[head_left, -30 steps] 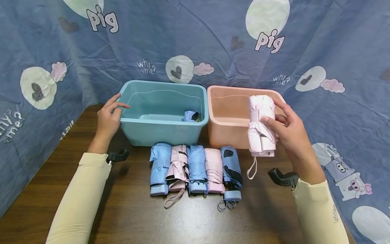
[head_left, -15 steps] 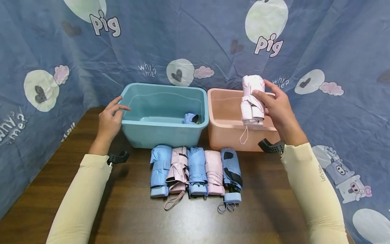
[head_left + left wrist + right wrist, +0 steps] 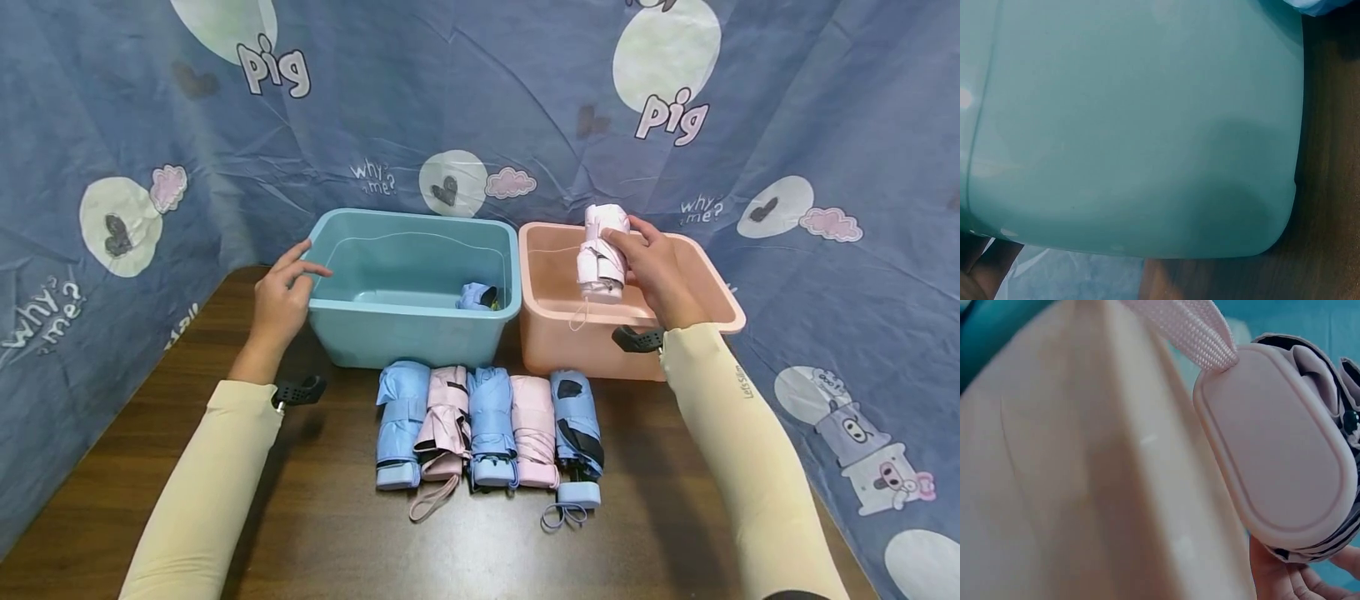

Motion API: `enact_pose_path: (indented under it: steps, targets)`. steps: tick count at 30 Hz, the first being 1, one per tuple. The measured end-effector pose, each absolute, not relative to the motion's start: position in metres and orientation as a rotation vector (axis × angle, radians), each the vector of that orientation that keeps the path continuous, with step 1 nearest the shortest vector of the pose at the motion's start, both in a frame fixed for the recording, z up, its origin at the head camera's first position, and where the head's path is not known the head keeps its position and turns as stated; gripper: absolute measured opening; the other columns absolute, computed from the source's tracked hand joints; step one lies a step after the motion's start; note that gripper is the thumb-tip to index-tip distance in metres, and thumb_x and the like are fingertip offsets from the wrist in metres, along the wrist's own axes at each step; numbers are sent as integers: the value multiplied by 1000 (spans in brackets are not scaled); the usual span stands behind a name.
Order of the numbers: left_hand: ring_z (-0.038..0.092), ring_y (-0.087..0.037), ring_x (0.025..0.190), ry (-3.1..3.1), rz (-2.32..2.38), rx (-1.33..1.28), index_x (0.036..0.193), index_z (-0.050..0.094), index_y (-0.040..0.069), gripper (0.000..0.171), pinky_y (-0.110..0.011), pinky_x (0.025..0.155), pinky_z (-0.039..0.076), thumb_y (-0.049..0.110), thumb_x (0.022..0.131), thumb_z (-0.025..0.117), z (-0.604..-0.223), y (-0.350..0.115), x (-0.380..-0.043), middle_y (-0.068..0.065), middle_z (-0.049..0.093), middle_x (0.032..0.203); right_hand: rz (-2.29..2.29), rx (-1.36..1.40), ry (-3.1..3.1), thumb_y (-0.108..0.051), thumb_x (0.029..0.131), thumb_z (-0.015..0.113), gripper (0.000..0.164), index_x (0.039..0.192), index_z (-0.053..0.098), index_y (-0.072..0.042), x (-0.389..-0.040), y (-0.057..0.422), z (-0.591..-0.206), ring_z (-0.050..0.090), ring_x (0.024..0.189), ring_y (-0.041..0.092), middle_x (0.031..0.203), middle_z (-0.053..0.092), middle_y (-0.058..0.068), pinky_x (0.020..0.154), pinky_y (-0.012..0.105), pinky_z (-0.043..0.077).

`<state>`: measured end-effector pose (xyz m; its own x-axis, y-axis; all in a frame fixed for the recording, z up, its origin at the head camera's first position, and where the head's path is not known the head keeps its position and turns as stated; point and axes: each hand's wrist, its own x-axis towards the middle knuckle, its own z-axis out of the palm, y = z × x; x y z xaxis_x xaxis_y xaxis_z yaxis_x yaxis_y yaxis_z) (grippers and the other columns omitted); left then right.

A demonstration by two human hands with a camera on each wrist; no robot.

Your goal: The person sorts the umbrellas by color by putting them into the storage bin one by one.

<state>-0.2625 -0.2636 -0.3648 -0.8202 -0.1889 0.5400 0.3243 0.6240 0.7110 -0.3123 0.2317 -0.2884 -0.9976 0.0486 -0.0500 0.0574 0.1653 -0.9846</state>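
Observation:
My right hand (image 3: 654, 268) grips a folded pale pink umbrella (image 3: 602, 250) around its side, over the peach bin (image 3: 592, 350). The umbrella stands nearly upright with its handle end down and its wrist strap dangling. In the right wrist view, the oval pink handle end (image 3: 1279, 447) and woven strap (image 3: 1191, 328) show large, with fingers curled behind the furled cloth. My left hand (image 3: 283, 296) rests at the left end of the teal bin (image 3: 405, 337), fingers extended over its rim. A folded blue umbrella (image 3: 476, 297) lies inside that bin at its right end.
In front of the bins, several folded umbrellas lie side by side on the dark wooden table (image 3: 480, 558), blue (image 3: 402, 425) and pink (image 3: 534, 429) alternating. The bins stand side by side against a blue patterned cloth (image 3: 480, 100).
The right hand has carried the pink umbrella left and away from the body, from in front of the peach bin to over its opening. The left hand stays at the teal bin's rim.

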Motion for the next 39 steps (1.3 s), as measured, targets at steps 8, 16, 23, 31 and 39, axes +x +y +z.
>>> enact_pose_path:
  steps: [8,16,23,31,39]
  targets:
    - [49,-25,126,-2254,-1136,-116,90,74,3,34,-27,51,25,8,88,40,-366,-265,-263,-1,52,141,-1946,206,2392,-43,88,66,76,152,31,-21,-331,234,-310,57,95,17,128,49,7,67,24,54]
    - [54,-23,112,-2265,-1135,-132,91,74,2,35,-25,50,24,8,89,39,-362,-263,-264,0,51,142,-1790,175,2493,-37,88,67,71,150,36,-20,-335,234,-315,59,86,14,129,51,9,64,27,53]
    - [57,-23,92,-2270,-1126,-114,91,74,4,35,-24,46,23,7,89,40,-364,-263,-262,1,52,141,-1699,113,2553,-34,89,67,66,147,40,-20,-337,233,-322,59,93,23,130,49,10,70,33,54]
    - [52,-24,116,-2276,-1130,-120,91,73,2,34,-26,53,24,7,88,40,-367,-263,-261,-1,52,141,-1527,124,2593,-33,89,67,66,146,39,-15,-337,233,-328,58,90,25,127,49,13,68,36,54]
    - [53,-24,107,-2258,-1139,-125,91,74,2,34,-25,49,23,7,88,40,-366,-264,-263,-1,52,142,-1368,74,2650,-33,89,67,64,144,41,-13,-335,231,-325,57,89,26,122,51,15,68,39,55]
